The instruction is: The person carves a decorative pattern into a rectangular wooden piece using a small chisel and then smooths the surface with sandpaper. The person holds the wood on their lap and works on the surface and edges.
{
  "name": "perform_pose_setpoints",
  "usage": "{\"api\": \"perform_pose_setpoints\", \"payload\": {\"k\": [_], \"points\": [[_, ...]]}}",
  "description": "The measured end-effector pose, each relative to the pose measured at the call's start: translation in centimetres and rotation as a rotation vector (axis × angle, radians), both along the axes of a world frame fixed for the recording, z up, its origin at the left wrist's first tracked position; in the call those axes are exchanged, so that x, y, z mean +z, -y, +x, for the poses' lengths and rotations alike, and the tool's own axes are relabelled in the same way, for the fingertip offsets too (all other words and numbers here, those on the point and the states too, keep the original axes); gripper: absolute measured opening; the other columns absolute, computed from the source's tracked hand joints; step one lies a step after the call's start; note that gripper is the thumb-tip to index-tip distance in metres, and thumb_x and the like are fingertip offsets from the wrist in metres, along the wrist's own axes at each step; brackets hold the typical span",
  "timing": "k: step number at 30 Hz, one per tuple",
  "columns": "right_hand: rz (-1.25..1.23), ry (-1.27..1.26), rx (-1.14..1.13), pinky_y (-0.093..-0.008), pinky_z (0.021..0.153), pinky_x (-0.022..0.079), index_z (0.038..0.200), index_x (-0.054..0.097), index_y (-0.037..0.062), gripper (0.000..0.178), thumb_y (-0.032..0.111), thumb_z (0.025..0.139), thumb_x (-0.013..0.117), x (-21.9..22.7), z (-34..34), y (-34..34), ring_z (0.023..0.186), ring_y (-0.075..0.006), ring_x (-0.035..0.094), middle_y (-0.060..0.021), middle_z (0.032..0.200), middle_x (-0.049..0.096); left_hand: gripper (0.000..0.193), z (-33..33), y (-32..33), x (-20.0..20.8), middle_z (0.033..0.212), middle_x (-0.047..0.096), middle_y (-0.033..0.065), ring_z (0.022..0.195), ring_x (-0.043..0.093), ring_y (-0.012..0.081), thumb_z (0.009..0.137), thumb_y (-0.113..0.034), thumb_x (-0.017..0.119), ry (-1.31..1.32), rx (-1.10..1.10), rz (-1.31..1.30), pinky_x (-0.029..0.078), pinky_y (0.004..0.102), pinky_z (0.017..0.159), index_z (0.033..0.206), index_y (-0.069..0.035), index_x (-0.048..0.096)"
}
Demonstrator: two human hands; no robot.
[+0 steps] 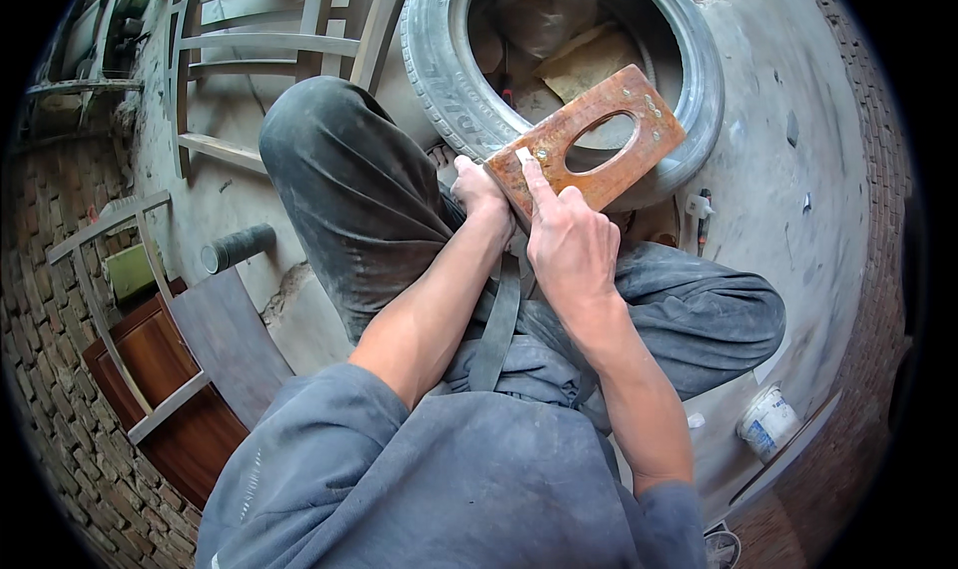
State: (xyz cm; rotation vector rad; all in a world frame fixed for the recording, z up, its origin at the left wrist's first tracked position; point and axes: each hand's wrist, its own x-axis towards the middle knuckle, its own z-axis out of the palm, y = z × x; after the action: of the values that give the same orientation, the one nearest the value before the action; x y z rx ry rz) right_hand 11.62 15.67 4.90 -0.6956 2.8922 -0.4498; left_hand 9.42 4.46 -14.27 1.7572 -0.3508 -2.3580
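Left hand (484, 194) grasps wooden block (556, 142) at eight o'clock; whether right hand (575, 240) grips, I cannot tell; I'd press evenly.

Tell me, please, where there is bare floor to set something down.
Mostly bare: floor between the tire and right-hand brick strip, bar small chips. Crowded: the left, with wooden frames, dark cylinder and brown panel, and inside the tire.

Diffuse light, strong edge distortion.

Workshop: tyre (429, 80), unfinished wooden frame (269, 41)
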Motion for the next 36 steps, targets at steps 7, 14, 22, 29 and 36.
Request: {"api": "perform_pose_setpoints", "payload": {"k": [7,14,22,29,36], "points": [[0.052,0.056,-0.022,-0.0496,0.065,0.061,0.153,0.066,0.0124,0.053,0.010,0.100,0.060,0.1,-0.4,0.0,0.073,-0.0379,0.077,-0.0182,0.088,0.067,0.062,-0.4,-0.7,4.1,0.122,0.076,0.0185,0.105,0.076,0.0370,0.105,-0.047,0.043,0.026,-0.019,-0.016,0.060,0.0521,0.095,0.124,0.006,0.072],[-0.049,0.133,-0.041,-0.0541,0.061,0.058,0.159,0.057,0.0055,0.061,0.019,0.101,0.071,1.1,2.5,-1.7,0.066,-0.0407,0.074,-0.0204,0.079,0.072,0.060,0.0,-0.4,2.3,0.133,0.070,0.0233,0.118,0.070,0.0435,0.104,-0.043,0.036,-0.062,-0.013,-0.020,0.056,0.0555,0.108,0.135,0.002,0.063],[0.064,0.205,-0.072,-0.0564,0.067,0.060,0.158,0.055,-0.0006,0.065,0.022,0.099,0.071,1.0,-1.0,0.1,0.067,-0.0442,0.076,-0.0268,0.072,0.072,0.060,0.0,-0.3,2.2,0.127,0.073,0.0224,0.112,0.073,0.0418,0.106,-0.044,0.039,-0.043,-0.019,-0.057,0.059,0.0543,0.102,0.130,0.004,0.066],[-0.054,0.198,-0.094,-0.0576,0.067,0.060,0.161,0.049,-0.0019,0.068,0.029,0.104,0.068,-0.1,-2.1,-0.5,0.069,-0.0471,0.074,-0.0270,0.075,0.073,0.061,0.1,-0.5,3.6,0.132,0.071,0.0248,0.118,0.072,0.0419,0.106,-0.042,0.036,-0.088,-0.038,-0.047,0.057,0.0541,0.107,0.134,0.005,0.062],[-0.125,0.207,-0.111,-0.0537,0.066,0.058,0.164,0.052,0.0163,0.062,0.017,0.105,0.068,2.0,1.9,-3.5,0.074,-0.0401,0.073,-0.0188,0.092,0.067,0.060,0.4,-0.5,4.8,0.128,0.072,0.0214,0.114,0.073,0.0381,0.105,-0.045,0.042,0.105,-0.093,-0.110,0.058,0.0518,0.103,0.132,0.004,0.063]]}}
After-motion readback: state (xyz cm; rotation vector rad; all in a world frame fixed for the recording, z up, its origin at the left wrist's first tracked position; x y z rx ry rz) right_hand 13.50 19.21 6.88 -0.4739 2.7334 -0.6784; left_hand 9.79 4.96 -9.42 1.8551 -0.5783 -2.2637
